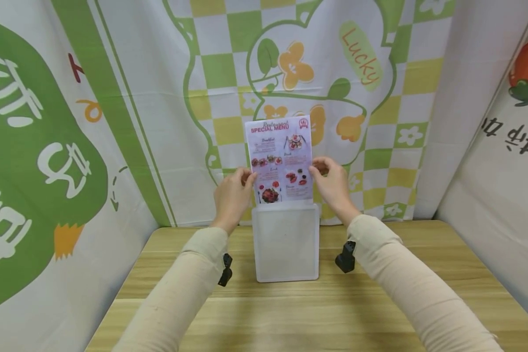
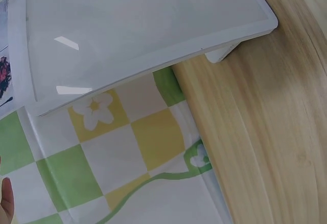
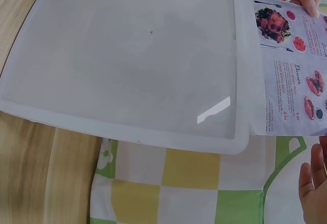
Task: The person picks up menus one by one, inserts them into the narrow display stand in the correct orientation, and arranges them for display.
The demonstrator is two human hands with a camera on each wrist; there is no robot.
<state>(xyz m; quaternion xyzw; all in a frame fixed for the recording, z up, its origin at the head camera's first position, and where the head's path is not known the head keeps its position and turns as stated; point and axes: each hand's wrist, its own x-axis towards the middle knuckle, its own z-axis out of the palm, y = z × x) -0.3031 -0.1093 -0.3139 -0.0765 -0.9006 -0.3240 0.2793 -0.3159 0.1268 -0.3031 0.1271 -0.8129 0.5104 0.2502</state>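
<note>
We see a wooden table (image 1: 378,303) with a pale striped grain. Behind the table hangs a checked green, yellow and white cloth (image 1: 229,63) with orange flowers and the word "Lucky". Left of the table hangs a green and white banner (image 1: 31,161); right of it, a white banner (image 1: 510,161) with dark characters.

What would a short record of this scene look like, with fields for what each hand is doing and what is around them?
Left hand: left hand pinches the left edge of the glossy printed menu sheet
Right hand: right hand pinches the sheet's right edge
Sheet: upright, its lower end at the mouth of the frosted white plastic stand; how deep it sits cannot be told
Stand: upright on the light wooden table
Behind: green and yellow checked cloth backdrop with flowers
</note>
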